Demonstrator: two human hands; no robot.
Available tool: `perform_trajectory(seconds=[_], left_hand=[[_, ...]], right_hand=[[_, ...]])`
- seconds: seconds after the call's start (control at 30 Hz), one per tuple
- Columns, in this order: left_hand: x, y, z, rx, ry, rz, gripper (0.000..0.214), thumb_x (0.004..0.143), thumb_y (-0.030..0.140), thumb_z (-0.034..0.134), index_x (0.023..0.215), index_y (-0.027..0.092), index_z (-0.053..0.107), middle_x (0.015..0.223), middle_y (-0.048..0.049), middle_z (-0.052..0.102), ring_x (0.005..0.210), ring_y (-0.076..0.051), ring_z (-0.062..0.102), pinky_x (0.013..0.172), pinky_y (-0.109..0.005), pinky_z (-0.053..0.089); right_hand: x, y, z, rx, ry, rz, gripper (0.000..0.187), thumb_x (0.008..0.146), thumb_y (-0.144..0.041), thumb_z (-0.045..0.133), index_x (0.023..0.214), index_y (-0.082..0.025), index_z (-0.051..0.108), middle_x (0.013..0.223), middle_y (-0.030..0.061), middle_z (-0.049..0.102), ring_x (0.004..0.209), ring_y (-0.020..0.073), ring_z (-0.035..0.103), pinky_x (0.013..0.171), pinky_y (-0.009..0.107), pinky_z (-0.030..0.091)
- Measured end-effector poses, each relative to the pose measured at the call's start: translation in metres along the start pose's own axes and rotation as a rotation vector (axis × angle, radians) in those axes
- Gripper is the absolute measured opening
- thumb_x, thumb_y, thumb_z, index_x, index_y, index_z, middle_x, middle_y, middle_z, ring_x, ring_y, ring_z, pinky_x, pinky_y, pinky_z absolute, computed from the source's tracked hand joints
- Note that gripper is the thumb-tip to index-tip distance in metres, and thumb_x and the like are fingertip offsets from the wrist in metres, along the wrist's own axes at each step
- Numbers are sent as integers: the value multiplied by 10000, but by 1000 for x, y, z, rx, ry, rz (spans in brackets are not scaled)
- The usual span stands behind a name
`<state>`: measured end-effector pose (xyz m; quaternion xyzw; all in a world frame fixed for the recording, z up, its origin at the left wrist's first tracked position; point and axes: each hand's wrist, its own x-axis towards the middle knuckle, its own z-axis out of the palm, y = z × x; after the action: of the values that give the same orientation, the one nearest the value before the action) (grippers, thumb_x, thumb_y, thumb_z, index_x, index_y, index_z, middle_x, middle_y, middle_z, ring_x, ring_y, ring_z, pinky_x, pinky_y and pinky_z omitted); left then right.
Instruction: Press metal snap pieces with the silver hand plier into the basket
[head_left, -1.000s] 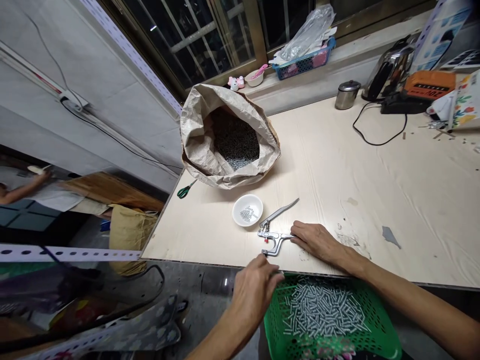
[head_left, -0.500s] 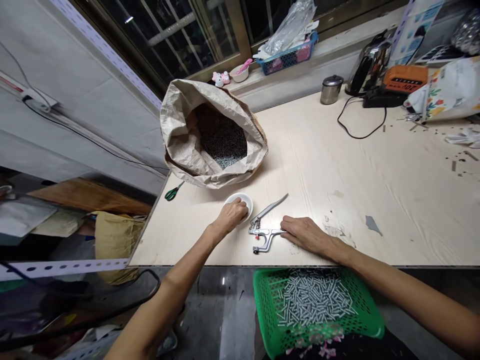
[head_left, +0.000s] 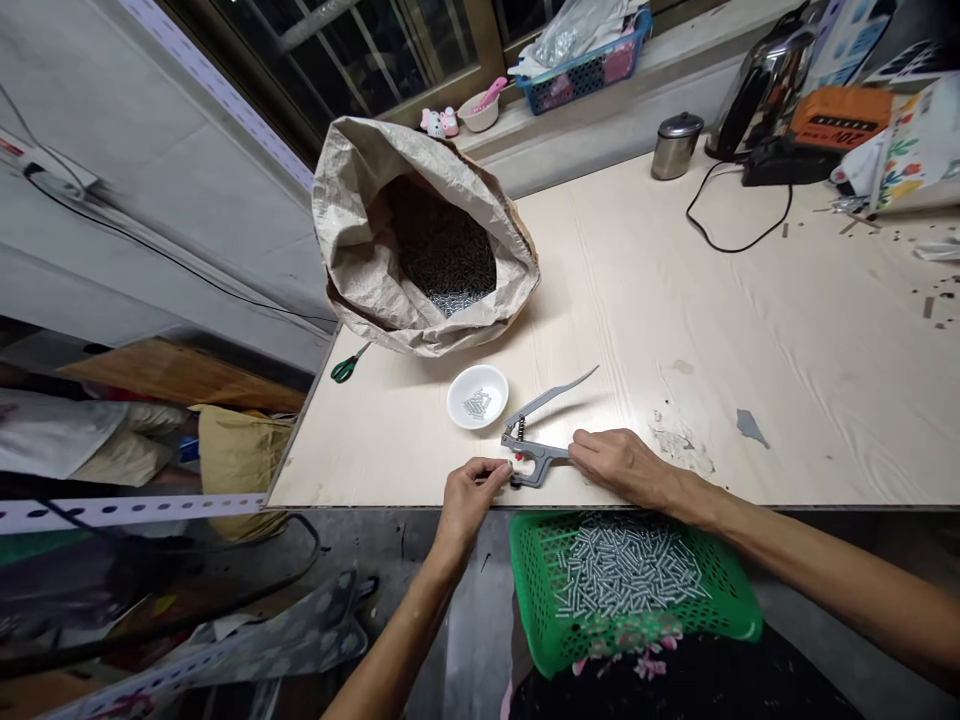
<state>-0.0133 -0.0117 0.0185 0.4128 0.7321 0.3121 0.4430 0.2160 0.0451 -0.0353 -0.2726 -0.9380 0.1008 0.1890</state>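
Head view: we see the left hand (head_left: 469,500) at the front edge of a pale wood-grain table (head_left: 637,320), thumb and forefinger pinching a tiny piece (head_left: 511,465), too small and blurred to identify. Right by those fingertips, near the table's edge, is a grey metal plier-like tool (head_left: 551,452) with C-shaped frame, coil spring and red tip; we can't tell if the fingers touch it. Our right hand (head_left: 619,463) is curled round its lower handle, hiding the end; the slim upper handle slants free. Flat on the wood or slightly lifted, we can't say.

Just behind: a round, smooth white bowl (head_left: 458,398) with thin silvery pins (head_left: 477,404). Beyond it, a crumpled beige woven sack (head_left: 346,205), mouth open, contents dark and grainy in shadow, silvery lower down. Below the table edge, a perforated green plastic basket (head_left: 531,600) heaped with ridged metal pins (head_left: 630,575), far side partly hidden. At left, a person in pale clothing (head_left: 56,435), cut off by the frame.
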Motion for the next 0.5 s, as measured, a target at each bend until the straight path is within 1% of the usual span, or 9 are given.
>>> perform_trajectory(seconds=[0.13,0.33,0.43,0.5], left_hand=[[5,-7,11,-67,24,2,420,570,524,741,731,138,698,655,-29,669,596,-130,545,595,-248,424],[9,-12,14,-19,40,9,396,566,506,740,702,137,689,636,-18,645,579,-118,532,568,-234,416],[13,-12,13,3,-4,-23,415,550,527,732,675,136,670,570,7,595,502,-92,482,492,-217,381],[17,-9,12,-6,-63,-96,431,521,531,745,660,136,646,509,33,547,444,-76,445,452,-209,364]], right_hand=[[-2,-6,-3,2,2,1,260,910,-46,326,779,-190,497,718,17,513,567,120,407,507,304,275],[-3,-5,-4,16,6,25,241,885,-13,354,790,-185,494,727,18,518,553,116,398,500,298,247],[-2,-3,0,11,-2,34,216,893,-41,367,792,-175,503,742,26,533,567,115,407,504,291,243],[0,0,1,11,-17,53,200,908,-80,373,795,-170,510,762,29,546,569,111,407,503,286,240]])
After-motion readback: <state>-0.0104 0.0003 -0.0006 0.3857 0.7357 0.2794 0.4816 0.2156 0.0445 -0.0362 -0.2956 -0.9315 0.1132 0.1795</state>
